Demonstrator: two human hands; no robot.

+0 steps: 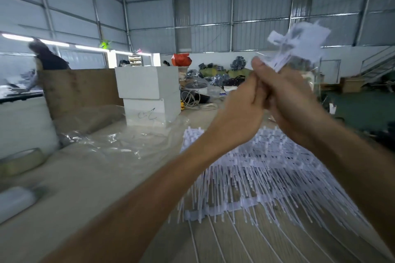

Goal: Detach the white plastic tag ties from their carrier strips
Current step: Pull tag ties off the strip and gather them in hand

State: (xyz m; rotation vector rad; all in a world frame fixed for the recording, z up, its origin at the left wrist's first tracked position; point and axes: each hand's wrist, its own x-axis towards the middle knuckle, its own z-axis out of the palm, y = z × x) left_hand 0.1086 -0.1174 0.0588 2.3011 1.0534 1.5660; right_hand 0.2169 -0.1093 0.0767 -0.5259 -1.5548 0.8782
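Tag ties: white bunch (299, 45), blurred, raised above the table (89, 177).
Hands: left hand (245, 109) and right hand (292, 100) pressed together, both gripping the bunch.
Pile: white tie strips (256, 166) on the table below.
Boxes: 2 white boxes (149, 94) stacked, closed.

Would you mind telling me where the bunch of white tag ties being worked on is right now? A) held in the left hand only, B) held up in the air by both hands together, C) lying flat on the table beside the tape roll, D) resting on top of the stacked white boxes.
B: the left hand and the right hand are clasped together around the raised bunch of tag ties, well above the table.
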